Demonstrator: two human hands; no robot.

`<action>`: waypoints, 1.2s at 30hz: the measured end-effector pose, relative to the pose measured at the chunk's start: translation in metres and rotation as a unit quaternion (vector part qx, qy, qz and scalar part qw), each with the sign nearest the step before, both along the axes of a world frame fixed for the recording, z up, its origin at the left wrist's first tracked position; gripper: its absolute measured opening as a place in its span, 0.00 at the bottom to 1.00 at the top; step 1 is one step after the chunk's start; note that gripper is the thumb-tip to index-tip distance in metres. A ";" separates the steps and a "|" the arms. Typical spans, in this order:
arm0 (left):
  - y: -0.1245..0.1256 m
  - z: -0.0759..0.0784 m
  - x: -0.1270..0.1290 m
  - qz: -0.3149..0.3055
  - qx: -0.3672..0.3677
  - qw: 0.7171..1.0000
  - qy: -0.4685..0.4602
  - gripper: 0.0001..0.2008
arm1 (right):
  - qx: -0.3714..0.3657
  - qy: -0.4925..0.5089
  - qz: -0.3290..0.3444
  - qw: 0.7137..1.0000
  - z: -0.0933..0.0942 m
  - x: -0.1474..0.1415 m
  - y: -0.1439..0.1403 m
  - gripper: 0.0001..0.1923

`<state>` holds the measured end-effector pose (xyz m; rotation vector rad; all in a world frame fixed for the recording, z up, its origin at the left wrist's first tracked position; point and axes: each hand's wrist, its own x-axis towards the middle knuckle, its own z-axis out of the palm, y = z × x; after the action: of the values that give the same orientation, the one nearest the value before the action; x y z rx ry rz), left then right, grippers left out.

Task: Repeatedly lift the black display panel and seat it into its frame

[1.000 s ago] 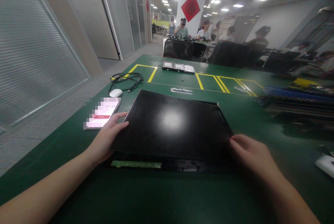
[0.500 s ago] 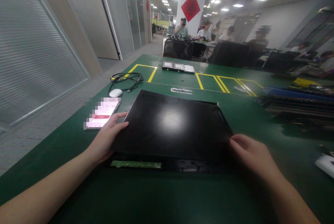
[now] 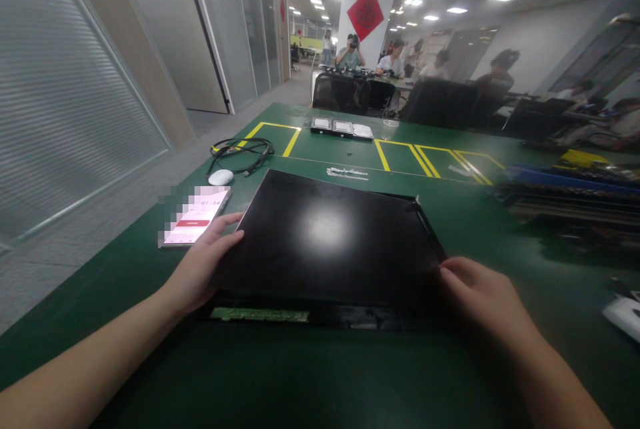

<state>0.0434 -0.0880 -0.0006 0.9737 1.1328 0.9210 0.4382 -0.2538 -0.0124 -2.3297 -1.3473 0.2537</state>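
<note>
Phone [image 3: 195, 217] left of panel [image 3: 325, 235]; mouse [image 3: 221, 177] behind phone.

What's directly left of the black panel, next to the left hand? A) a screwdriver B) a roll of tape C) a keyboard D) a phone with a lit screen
D: a phone with a lit pink-and-white screen lies on the green table just beyond the left hand, which grips the left edge of the panel.
</note>
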 end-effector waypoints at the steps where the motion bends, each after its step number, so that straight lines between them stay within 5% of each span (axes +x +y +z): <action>1: 0.000 0.000 0.000 -0.001 0.000 1.000 -0.002 0.25 | -0.001 0.004 -0.001 1.000 0.001 0.000 0.000 0.17; 11: 0.003 -0.003 -0.006 0.000 0.057 0.998 0.021 0.19 | -0.027 0.017 -0.010 0.999 -0.002 0.003 0.000 0.18; 21: 0.016 -0.015 -0.016 -0.008 0.155 0.975 0.156 0.14 | -0.010 0.024 -0.008 1.000 -0.001 0.002 0.000 0.18; 36: 0.037 -0.052 -0.033 -0.078 0.284 0.894 0.336 0.23 | -0.016 0.082 -0.032 0.996 -0.005 0.006 -0.003 0.20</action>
<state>0.0101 -0.0513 -0.0525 1.9447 1.3460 0.8135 0.4438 -0.2567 -0.0169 -2.3178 -1.1956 0.4405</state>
